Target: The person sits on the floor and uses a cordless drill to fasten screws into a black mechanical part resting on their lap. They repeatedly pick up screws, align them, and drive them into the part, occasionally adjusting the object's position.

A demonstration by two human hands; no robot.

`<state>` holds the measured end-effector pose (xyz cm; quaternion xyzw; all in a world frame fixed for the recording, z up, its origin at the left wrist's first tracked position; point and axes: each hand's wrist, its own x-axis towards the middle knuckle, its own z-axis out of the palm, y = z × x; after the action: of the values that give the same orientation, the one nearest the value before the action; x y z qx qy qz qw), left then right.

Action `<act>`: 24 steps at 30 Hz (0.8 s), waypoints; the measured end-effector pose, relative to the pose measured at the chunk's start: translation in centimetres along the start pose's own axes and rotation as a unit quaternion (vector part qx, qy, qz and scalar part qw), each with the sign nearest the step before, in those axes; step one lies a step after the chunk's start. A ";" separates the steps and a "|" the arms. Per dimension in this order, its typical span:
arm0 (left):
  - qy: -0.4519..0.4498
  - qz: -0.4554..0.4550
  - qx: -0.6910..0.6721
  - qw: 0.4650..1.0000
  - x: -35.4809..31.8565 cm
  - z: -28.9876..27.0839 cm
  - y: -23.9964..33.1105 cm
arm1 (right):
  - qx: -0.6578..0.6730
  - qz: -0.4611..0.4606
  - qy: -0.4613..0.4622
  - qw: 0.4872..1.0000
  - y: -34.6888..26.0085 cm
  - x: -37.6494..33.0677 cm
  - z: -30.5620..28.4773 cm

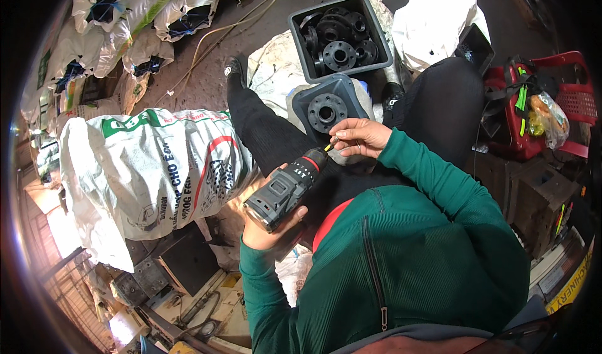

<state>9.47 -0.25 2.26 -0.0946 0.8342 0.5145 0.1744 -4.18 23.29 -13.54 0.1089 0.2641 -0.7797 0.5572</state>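
My left hand (262, 235) is wrapped round a grey-black cordless drill (282, 194) with a red ring near its chuck. The drill lies over my lap and points up to the right, a short yellowish bit (328, 146) at its nose. At that tip the fingers of my right hand (362, 136) are pinched together; a small dark piece shows there, too small to name. Just beyond sits a round black flange (327, 112) with a ring of holes, flat on a grey plastic tray (356, 97) between my legs.
Behind the tray stands a grey bin (297, 50) heaped with several black flanges (343, 28). A stuffed white sack (150, 166) lies at left, more bundled sacks (141, 18) beyond it. At right are a red plastic chair (533, 72) with bags on it and a white sack (433, 21).
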 end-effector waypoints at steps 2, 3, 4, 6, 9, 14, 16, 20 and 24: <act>-0.004 0.027 0.013 1.000 0.1 -0.2 0.1 | -0.015 0.004 -0.006 1.000 -0.1 0.0 -0.1; -0.006 0.040 0.020 0.999 0.2 -0.3 0.1 | -0.024 0.008 -0.004 1.000 -0.1 -0.1 -0.2; -0.010 0.056 0.037 0.998 0.3 -0.4 0.2 | -0.025 0.010 -0.012 1.000 -0.1 -0.1 -0.2; -0.020 0.088 0.073 0.993 0.5 -0.7 0.6 | -0.032 0.019 -0.014 0.999 -0.2 0.1 -0.3; -0.033 0.109 0.199 0.973 0.7 -0.5 1.4 | -0.047 0.045 -0.005 0.998 -0.3 0.2 -0.5; -0.035 0.028 0.196 0.980 0.6 -0.3 2.4 | -0.079 0.060 -0.029 0.995 -1.0 0.4 -0.9; -0.033 0.028 0.166 0.985 0.8 -0.4 2.4 | -0.080 0.058 -0.030 0.995 -1.1 0.5 -1.0; -0.035 0.074 0.161 0.984 1.7 -0.2 1.9 | -0.076 0.045 -0.020 0.996 -1.2 0.6 -1.0; -0.001 0.044 0.146 0.988 2.0 1.1 1.7 | -0.028 0.026 0.008 0.999 -0.6 0.8 -1.2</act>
<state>7.25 1.57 2.42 -0.0312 0.9037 0.3941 0.1645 -5.13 23.37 -14.74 0.1067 0.2872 -0.7565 0.5778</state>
